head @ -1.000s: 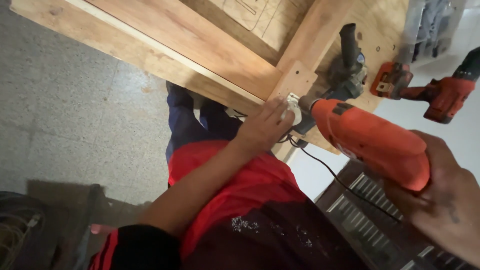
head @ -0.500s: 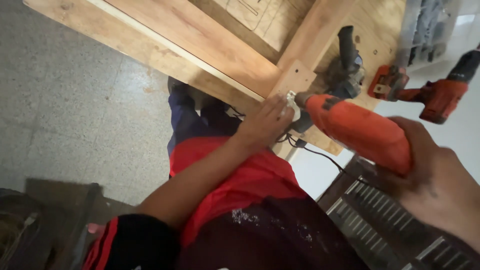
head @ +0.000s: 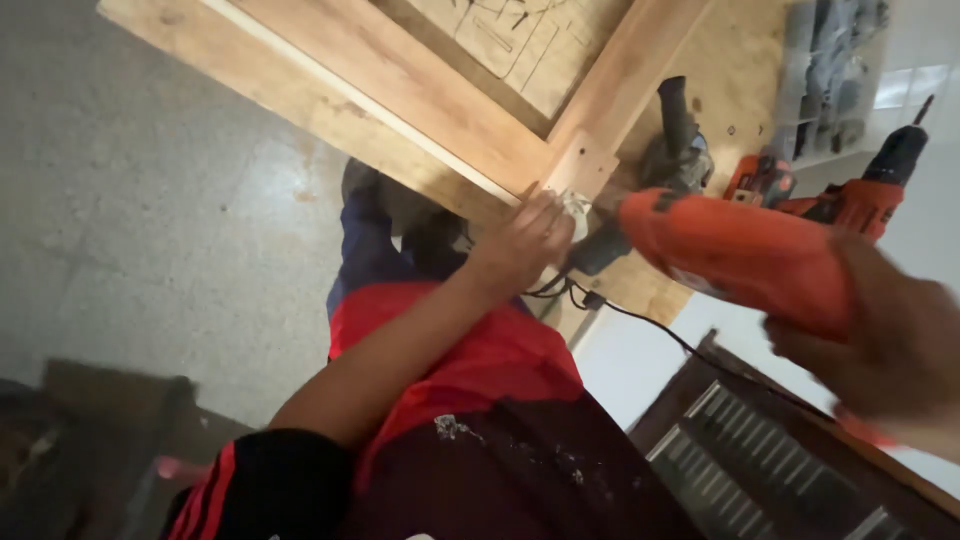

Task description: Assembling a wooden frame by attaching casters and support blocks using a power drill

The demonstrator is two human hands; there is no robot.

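Right hand (head: 880, 345) clenched round rear grip of orange drill (head: 735, 250), nose at wooden frame corner (head: 575, 165); left hand (head: 520, 245) pinches small white piece (head: 577, 206) just below that corner. Drill looks heavy, rigid; best held by grip

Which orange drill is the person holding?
The big orange drill in the right hand, its tip at the wood corner by the left hand. The other orange drill lies untouched on the bench.
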